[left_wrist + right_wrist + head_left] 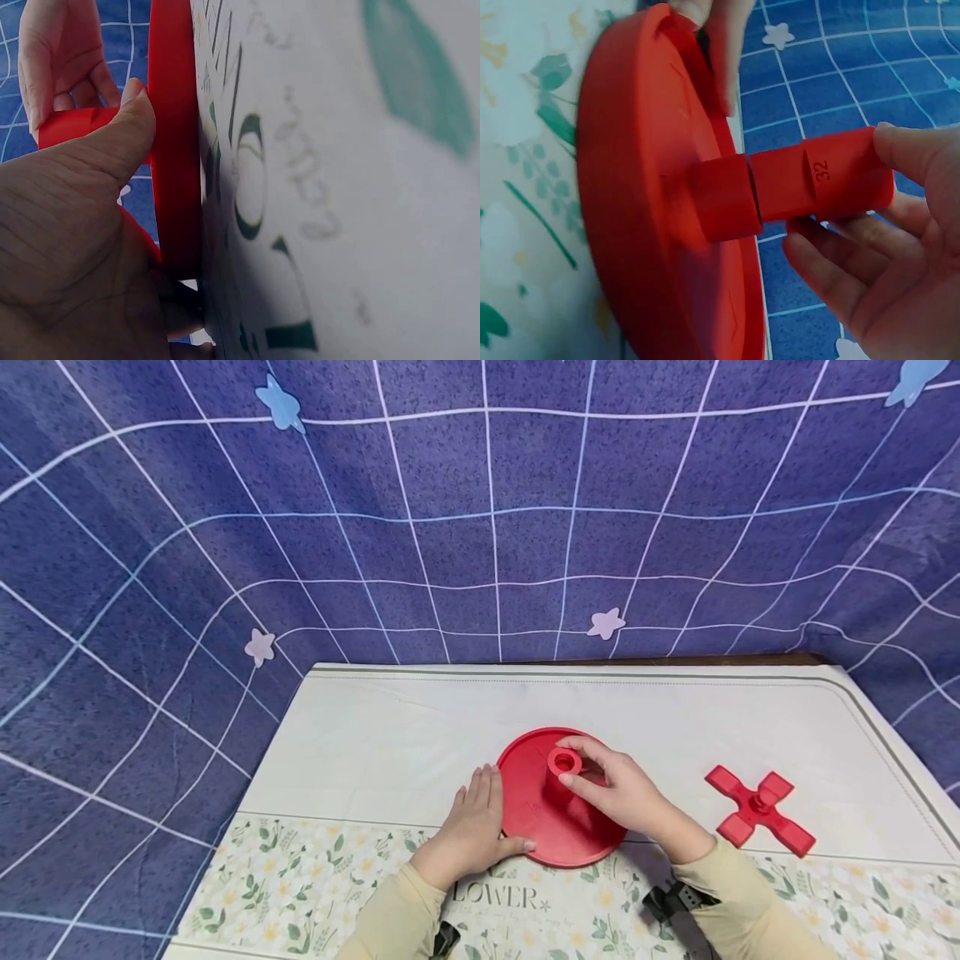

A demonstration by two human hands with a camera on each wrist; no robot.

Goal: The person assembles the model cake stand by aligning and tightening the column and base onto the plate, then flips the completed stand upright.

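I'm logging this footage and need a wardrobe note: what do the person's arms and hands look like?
The left sleeve and right sleeve are pale beige. A small black piece shows by the left wrist, and a black strapped device by the right. The left hand and right hand wear no gloves.

The table [405, 727] (white, partly flowered) carries a round red tray [535, 814] and a red cross-shaped piece [761, 807].

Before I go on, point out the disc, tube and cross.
Disc [525, 789], head view: bare upper face.
Tube [799, 181], right wrist view: side wall, beside the 32.
Cross [762, 802], head view: central hub.
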